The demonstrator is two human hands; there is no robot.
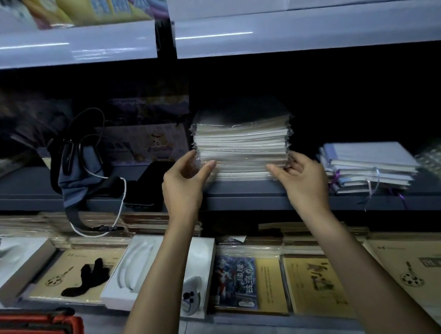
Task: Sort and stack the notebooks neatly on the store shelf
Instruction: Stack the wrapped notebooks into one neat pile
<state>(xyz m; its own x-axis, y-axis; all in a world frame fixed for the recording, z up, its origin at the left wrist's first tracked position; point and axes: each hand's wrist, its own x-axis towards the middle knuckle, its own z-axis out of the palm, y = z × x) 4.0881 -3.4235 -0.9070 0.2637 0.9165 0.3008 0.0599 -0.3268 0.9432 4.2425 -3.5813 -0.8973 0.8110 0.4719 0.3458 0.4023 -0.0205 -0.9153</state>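
Head view: my left hand point(185, 182) and right hand point(303, 177) clasp the lower front corners of the notebook stack point(241, 145), centred between them at the shelf point(244, 199) front edge.

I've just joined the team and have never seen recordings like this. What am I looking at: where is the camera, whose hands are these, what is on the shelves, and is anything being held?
There is no machine here. A person wears one wide-angle camera on the head, looking forward and down, so you see their own arms. The left hand and right hand each grip a lower front corner of a stack of wrapped notebooks standing on the grey shelf. To its right lies a smaller pile of notebooks, and to its left a blue bag with cords. The ledge below holds flat-lying books.
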